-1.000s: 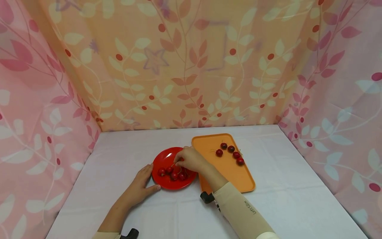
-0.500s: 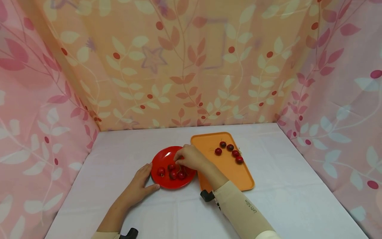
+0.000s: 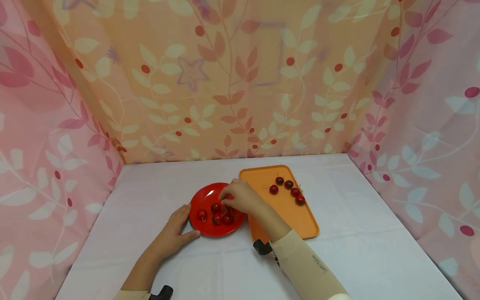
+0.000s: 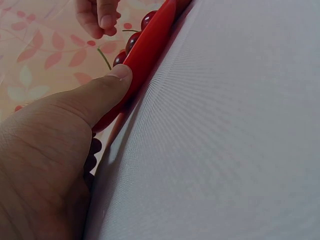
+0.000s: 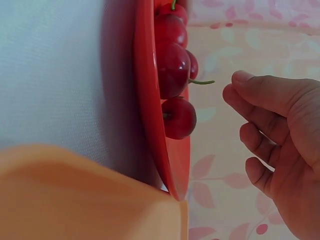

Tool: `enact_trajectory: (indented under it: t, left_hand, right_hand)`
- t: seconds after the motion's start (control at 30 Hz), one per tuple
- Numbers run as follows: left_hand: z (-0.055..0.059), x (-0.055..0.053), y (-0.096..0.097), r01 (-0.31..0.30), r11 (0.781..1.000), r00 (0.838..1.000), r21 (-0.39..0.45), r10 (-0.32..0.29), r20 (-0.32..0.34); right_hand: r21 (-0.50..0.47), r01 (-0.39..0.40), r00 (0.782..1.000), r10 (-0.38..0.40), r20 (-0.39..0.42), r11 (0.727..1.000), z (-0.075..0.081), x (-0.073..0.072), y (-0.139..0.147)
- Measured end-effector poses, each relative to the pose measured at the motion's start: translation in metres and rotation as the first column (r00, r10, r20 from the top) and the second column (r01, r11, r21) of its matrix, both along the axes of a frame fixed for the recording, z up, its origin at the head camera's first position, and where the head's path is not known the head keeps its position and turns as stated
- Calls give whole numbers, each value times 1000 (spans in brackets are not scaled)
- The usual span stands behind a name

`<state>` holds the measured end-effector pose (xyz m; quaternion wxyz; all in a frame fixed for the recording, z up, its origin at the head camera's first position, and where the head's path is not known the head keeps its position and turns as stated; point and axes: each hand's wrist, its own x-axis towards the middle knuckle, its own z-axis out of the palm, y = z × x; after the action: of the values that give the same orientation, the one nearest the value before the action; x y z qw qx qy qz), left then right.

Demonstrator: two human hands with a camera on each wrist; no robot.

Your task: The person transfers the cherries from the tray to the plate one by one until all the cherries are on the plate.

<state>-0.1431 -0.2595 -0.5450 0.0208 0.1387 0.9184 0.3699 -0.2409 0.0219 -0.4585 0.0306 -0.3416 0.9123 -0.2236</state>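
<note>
A red plate (image 3: 204, 192) bears several red cherries (image 3: 217, 218), some with green stems. My left hand (image 3: 174, 229) rests against the plate's left side, its fingers spread along the rim. In the left wrist view, the thumb (image 4: 117, 75) touches the near edge. Above the far right part of the plate is my right hand (image 3: 241, 198), fingers loosely bent. The right wrist view shows thumb and index fingertips close together with nothing between them. A cherry stem (image 5: 202, 82) points toward these fingertips, with a gap between.
An orange tray (image 3: 290, 223) lies just right of the plate, its edge at the plate's rim. Several darker cherries (image 3: 295, 192) sit on its right half. White cloth (image 3: 356, 200) covers the table; patterned curtains (image 3: 240, 83) stand behind and at both sides.
One cherry on the plate has shifted slightly toward the back, away from the leftmost one. My right hand stays over the plate, fingers lifted a little. The left hand keeps its place.
</note>
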Motion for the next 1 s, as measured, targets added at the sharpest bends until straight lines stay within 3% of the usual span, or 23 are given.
enact_trajectory:
  t: [0.47,0.8,1.0]
  left_hand:
    - [1,0,1,-7,1000,1000,-7,8,15]
    - [2,2,3,-10,1000,1000,-6,10,-2]
    - [1,2,3,-9,1000,1000,-6,9,-10]
  right_hand:
    - [-17,-2,999,1,-53,1000,13,17,18]
    - [-54,-17,991,9,-134,998,31,27,40]
    - [-57,-30,974,17,-226,998,39,29,57]
